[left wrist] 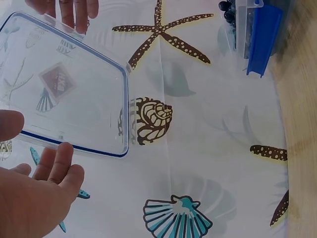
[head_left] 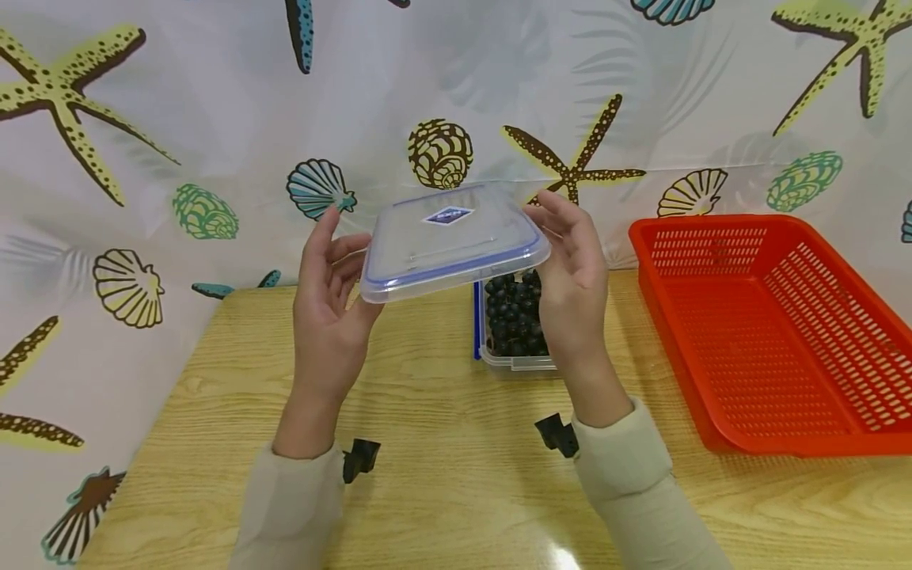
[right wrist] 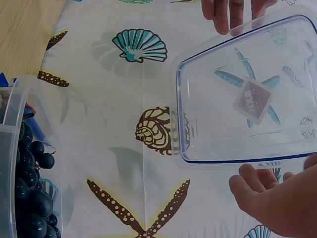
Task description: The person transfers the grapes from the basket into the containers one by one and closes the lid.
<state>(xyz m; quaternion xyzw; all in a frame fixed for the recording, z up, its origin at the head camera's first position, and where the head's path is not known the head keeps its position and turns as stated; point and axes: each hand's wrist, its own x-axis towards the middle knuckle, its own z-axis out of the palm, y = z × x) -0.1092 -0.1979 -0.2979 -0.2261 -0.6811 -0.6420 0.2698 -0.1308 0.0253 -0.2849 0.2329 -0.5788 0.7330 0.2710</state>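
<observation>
A clear plastic lid (head_left: 456, 237) with a blue seal line and a small label is held up in the air, tilted, between both hands. At its left edge, my left hand (head_left: 331, 293) holds it with thumb and fingertips. My right hand (head_left: 573, 277) grips the opposite edge the same way, its thumb partly hidden in the head view. Behind the right hand, a clear plastic container (head_left: 523, 363) with a blue side flap (head_left: 477, 321) stands on the table, filled with black grapes (head_left: 509, 317). The right wrist view shows the grapes (right wrist: 37, 198) close up through its wall.
A red plastic basket (head_left: 777, 356) with slotted walls stands on the right of the wooden table (head_left: 427, 475). A cloth (head_left: 499, 71) printed with shells and starfish hangs behind the table. Small black mounts (head_left: 559, 435) stick out by both wrists.
</observation>
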